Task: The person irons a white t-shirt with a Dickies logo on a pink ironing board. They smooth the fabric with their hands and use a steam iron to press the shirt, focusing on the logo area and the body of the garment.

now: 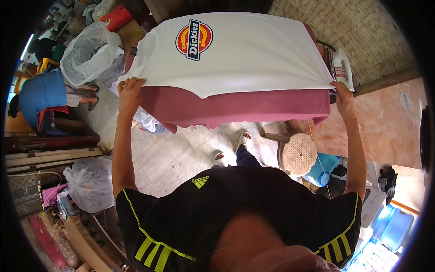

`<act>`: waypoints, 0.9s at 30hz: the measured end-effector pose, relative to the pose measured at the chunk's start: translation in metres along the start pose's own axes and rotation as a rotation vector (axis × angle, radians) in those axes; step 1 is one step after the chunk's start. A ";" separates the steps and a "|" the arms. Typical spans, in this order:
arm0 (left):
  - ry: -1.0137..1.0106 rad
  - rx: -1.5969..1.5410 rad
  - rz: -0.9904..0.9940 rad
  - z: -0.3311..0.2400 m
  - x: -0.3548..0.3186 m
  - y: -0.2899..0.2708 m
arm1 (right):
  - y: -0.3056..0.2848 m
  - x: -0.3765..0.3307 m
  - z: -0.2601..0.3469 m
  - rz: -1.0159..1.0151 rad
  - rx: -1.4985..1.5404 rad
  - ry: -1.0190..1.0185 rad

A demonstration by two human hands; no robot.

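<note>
A white T-shirt (pixel 253 54) with a red, yellow and dark blue printed emblem lies stretched over a table covered by a dusky pink cloth (pixel 235 109). My left hand (pixel 130 90) grips the shirt's near left corner, its fingers closed over the fabric. At the near right corner my right hand (pixel 343 96) pinches the shirt's edge. The near edge is pulled taut between both hands, with a dip left of the middle. The pink cloth hangs down below it. A white iron (pixel 343 68) stands at the table's right end, just beyond my right hand.
A beige plastic stool (pixel 298 154) stands near my feet on the right, a blue container (pixel 322 171) beside it. Clear plastic bags (pixel 88 52) bulge at the left. A person in a blue top (pixel 43 95) bends over farther left. Woven matting (pixel 358 31) lines the far right.
</note>
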State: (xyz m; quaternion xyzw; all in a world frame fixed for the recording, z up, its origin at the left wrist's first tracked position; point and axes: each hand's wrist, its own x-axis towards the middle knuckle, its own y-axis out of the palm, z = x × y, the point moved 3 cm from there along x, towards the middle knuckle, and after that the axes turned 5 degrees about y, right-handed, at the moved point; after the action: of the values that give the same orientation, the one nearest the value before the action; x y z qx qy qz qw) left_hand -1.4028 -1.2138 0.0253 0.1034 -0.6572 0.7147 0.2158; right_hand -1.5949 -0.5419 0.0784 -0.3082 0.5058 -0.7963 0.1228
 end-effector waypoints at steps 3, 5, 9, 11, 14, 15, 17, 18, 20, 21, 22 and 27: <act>0.016 -0.048 -0.006 -0.012 -0.013 -0.016 | -0.005 -0.021 0.000 -0.023 -0.031 0.029; 0.009 -0.077 0.015 -0.022 -0.028 -0.024 | -0.006 -0.041 0.010 -0.022 -0.042 0.068; -0.035 -0.163 0.080 -0.042 -0.060 -0.030 | -0.009 -0.081 0.025 0.019 -0.050 0.121; -0.055 -0.200 0.085 -0.051 -0.077 -0.030 | -0.006 -0.100 0.035 0.054 -0.009 0.141; -0.094 -0.233 0.100 -0.064 -0.094 -0.032 | 0.001 -0.129 0.045 0.096 0.018 0.151; -0.119 -0.228 0.108 -0.066 -0.100 -0.032 | 0.005 -0.139 0.046 0.108 0.027 0.160; -0.143 -0.234 0.142 -0.071 -0.112 -0.032 | 0.006 -0.149 0.055 0.138 0.003 0.192; -0.157 -0.234 0.161 -0.073 -0.117 -0.033 | 0.006 -0.154 0.057 0.147 0.005 0.213; -0.190 -0.258 0.203 -0.077 -0.121 -0.034 | 0.008 -0.160 0.058 0.173 0.011 0.242; -0.203 -0.252 0.253 -0.076 -0.120 -0.032 | 0.012 -0.164 0.054 0.236 0.009 0.219; -0.218 -0.246 0.305 -0.074 -0.119 -0.031 | 0.016 -0.169 0.045 0.301 0.007 0.195; -0.193 -0.364 0.088 -0.030 -0.064 -0.030 | 0.038 -0.099 0.069 0.363 0.114 0.180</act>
State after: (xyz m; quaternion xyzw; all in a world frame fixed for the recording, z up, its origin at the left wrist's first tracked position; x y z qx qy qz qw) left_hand -1.3286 -1.1939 0.0207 0.1016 -0.7970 0.5797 0.1355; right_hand -1.4797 -0.5593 0.0290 -0.1321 0.5161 -0.8128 0.2356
